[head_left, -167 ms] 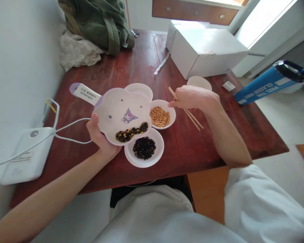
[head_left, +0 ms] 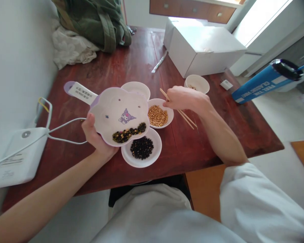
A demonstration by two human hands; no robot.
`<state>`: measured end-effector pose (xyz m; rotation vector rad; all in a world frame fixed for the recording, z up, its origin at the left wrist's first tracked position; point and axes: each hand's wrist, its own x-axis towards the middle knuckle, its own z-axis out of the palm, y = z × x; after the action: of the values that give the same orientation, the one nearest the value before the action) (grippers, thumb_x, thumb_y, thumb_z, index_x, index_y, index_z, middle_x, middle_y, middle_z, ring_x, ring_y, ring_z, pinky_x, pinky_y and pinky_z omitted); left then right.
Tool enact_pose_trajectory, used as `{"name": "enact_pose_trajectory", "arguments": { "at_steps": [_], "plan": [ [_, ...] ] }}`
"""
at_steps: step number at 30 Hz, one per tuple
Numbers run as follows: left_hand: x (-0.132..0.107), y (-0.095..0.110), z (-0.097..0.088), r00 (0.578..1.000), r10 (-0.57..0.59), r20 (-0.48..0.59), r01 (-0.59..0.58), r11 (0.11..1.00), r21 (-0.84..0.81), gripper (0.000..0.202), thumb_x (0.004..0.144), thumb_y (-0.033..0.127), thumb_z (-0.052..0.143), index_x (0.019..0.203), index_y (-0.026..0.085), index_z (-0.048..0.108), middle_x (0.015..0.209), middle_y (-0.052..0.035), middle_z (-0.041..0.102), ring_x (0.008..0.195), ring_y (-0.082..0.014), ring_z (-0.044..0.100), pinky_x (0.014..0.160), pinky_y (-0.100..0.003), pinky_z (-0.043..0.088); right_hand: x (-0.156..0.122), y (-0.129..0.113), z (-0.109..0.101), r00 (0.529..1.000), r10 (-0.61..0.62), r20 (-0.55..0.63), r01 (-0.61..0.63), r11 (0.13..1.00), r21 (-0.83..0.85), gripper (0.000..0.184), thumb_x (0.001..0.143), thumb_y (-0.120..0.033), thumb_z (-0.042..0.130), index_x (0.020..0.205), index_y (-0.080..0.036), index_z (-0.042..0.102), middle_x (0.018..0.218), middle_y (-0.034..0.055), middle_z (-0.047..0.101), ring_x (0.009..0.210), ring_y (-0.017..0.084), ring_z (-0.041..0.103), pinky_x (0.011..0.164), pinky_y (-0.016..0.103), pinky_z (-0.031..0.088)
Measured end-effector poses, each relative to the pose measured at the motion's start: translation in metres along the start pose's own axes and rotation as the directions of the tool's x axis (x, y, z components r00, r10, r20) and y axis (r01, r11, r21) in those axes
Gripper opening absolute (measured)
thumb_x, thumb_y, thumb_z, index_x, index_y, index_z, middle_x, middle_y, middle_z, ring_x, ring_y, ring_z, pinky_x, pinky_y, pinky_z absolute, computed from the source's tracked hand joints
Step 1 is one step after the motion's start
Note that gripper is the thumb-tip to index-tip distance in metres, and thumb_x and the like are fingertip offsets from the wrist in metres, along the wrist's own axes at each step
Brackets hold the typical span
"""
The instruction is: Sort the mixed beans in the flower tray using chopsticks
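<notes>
My left hand (head_left: 97,136) is closed on the rim of a white and purple flower-shaped bowl (head_left: 111,111) with a handle and a cartoon figure inside. The bowl is tilted towards me, and mixed dark and yellow beans (head_left: 129,133) lie along its lower side. In my right hand (head_left: 183,98) a pair of wooden chopsticks (head_left: 186,118) is gripped, tips pointing down towards me. Its fingers are over the right rim of a white bowl of yellow soybeans (head_left: 157,115). Below sits a white bowl of black beans (head_left: 142,147). Another white bowl (head_left: 136,87) is partly hidden behind the flower-shaped one.
Beyond my right hand stands a small white bowl (head_left: 197,82) with a few bits in it. A white box (head_left: 205,47), a blue bottle (head_left: 266,82) and a charger (head_left: 226,84) are to the right. On the left are a green bag (head_left: 96,23) and a white corded device (head_left: 20,155).
The whole view has shifted slightly, so things appear a little further left. More of the small white bowl behind my right hand shows. Both hands keep their grips.
</notes>
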<state>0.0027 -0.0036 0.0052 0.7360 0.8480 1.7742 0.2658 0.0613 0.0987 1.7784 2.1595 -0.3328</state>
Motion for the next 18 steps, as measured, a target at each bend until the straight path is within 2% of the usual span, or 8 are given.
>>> {"name": "enact_pose_trajectory", "arguments": {
  "at_steps": [4, 8, 12, 15, 18],
  "plan": [
    [-0.002, 0.001, 0.004, 0.999, 0.007, 0.047, -0.007, 1.000, -0.006, 0.049, 0.095, 0.068, 0.070, 0.104, 0.023, 0.088, 0.112, -0.0057, 0.089, 0.120, -0.0314, 0.080, 0.105, -0.035, 0.066, 0.007, 0.010, 0.001, 0.994, 0.073, -0.077, -0.072, 0.997, 0.012, 0.044, 0.109, -0.038, 0.072, 0.138, -0.008, 0.084, 0.120, 0.0282, 0.086, 0.111, 0.044, 0.085, 0.087, 0.048, 0.065],
    [-0.002, 0.001, 0.004, 1.000, 0.016, 0.018, -0.015, 1.000, -0.009, 0.045, 0.094, 0.064, 0.072, 0.104, 0.022, 0.087, 0.108, -0.0039, 0.088, 0.116, -0.0298, 0.080, 0.102, -0.035, 0.067, 0.023, 0.030, 0.003, 0.958, 0.225, -0.178, -0.217, 0.974, 0.065, 0.047, 0.110, -0.034, 0.074, 0.144, -0.001, 0.079, 0.135, 0.0337, 0.080, 0.130, 0.049, 0.078, 0.106, 0.054, 0.064],
    [-0.002, 0.000, 0.002, 0.999, -0.019, 0.028, 0.019, 1.000, -0.003, 0.048, 0.092, 0.068, 0.072, 0.106, 0.023, 0.086, 0.116, -0.0074, 0.086, 0.127, -0.0352, 0.077, 0.116, -0.043, 0.062, 0.031, 0.051, 0.001, 0.920, 0.327, -0.216, -0.307, 0.944, 0.125, 0.052, 0.114, -0.037, 0.072, 0.147, 0.003, 0.075, 0.146, 0.0359, 0.075, 0.138, 0.048, 0.074, 0.109, 0.052, 0.061],
    [-0.002, 0.000, 0.001, 0.998, -0.031, 0.050, 0.031, 0.999, 0.010, 0.047, 0.093, 0.068, 0.070, 0.105, 0.025, 0.084, 0.119, -0.0079, 0.085, 0.133, -0.0369, 0.075, 0.121, -0.044, 0.059, 0.022, 0.063, -0.010, 0.933, 0.309, -0.182, -0.291, 0.949, 0.122, 0.065, 0.120, -0.047, 0.056, 0.137, 0.014, 0.075, 0.142, 0.0389, 0.075, 0.137, 0.040, 0.075, 0.105, 0.041, 0.054],
    [-0.002, 0.000, 0.000, 0.999, -0.015, 0.031, 0.014, 1.000, 0.022, 0.049, 0.092, 0.069, 0.071, 0.106, 0.024, 0.084, 0.116, -0.0083, 0.085, 0.133, -0.0364, 0.074, 0.119, -0.042, 0.060, 0.006, 0.071, -0.024, 0.934, 0.320, -0.161, -0.312, 0.947, 0.073, 0.095, 0.122, -0.052, 0.020, 0.122, 0.028, 0.071, 0.140, 0.0421, 0.071, 0.143, 0.033, 0.069, 0.103, 0.038, 0.047]
  ]
}}
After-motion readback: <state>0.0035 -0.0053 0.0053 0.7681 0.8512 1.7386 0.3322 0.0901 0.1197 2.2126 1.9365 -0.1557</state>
